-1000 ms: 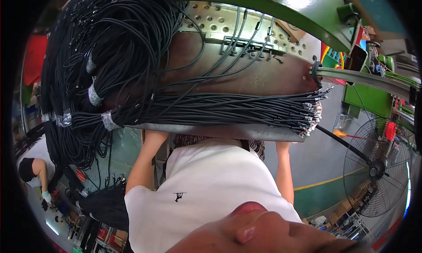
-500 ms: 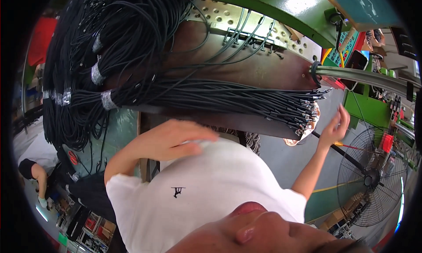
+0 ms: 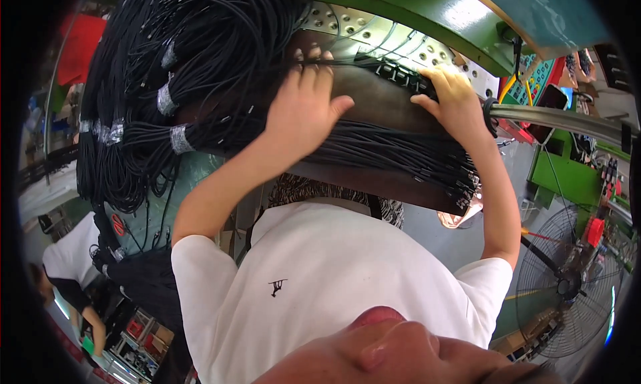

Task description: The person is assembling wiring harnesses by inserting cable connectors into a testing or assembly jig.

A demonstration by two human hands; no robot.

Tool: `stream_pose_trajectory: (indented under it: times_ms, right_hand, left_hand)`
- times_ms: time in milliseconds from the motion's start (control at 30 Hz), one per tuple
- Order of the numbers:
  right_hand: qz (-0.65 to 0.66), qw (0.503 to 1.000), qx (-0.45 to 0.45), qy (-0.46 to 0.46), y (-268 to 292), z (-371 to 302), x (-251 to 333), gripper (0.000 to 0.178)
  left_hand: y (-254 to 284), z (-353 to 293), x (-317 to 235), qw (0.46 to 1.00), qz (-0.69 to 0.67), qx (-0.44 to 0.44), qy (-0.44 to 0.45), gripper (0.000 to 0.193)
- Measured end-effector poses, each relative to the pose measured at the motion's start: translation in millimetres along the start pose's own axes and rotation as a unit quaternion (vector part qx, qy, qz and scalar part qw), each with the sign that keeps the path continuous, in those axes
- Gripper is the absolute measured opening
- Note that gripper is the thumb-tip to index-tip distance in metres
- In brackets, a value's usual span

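The left hand (image 3: 302, 103) reaches over the brown bench (image 3: 377, 93), thumb apart from its fingers, with a thin dark cable (image 3: 350, 63) crossing at the fingers; I cannot tell whether they pull on it; the right hand (image 3: 457, 103) has thumb and fingers apart beside a row of black clips (image 3: 400, 73) at the edge of the holed metal plate (image 3: 325, 22); a strand could snag on the clips, or spring loose, if the left fingers dragged it sideways; the right forearm, close by the metal tips of the front cable bundle (image 3: 394, 150), might knock them if it swung; the thin cable runs roughly left to right toward the clips; the bundle lies lengthwise along the near edge, tips pointing right, slightly toward the person
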State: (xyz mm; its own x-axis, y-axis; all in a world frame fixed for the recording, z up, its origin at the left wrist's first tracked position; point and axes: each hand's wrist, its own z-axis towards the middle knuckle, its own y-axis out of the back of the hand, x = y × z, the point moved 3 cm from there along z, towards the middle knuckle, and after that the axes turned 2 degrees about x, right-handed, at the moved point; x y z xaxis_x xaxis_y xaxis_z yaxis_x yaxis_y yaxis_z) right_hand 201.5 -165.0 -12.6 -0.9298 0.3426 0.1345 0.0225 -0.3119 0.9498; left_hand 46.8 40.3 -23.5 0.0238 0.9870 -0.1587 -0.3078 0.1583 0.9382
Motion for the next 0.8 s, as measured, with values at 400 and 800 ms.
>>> stream_pose_trajectory:
  times_ms: [400, 800]
  right_hand:
    - [-0.098, 0.974, -0.097, -0.181, 81.3, -92.6, 24.4, 0.023]
    - [-0.026, 0.966, 0.081, -0.245, 37.5, -86.3, 60.1, 0.09]
  left_hand:
    - [39.1, -13.5, 2.1, 0.972, -0.117, 0.205, -0.015, 0.072]
    - [43.4, 2.8, 86.0, 0.977, -0.1, 0.091, -0.164, 0.034]
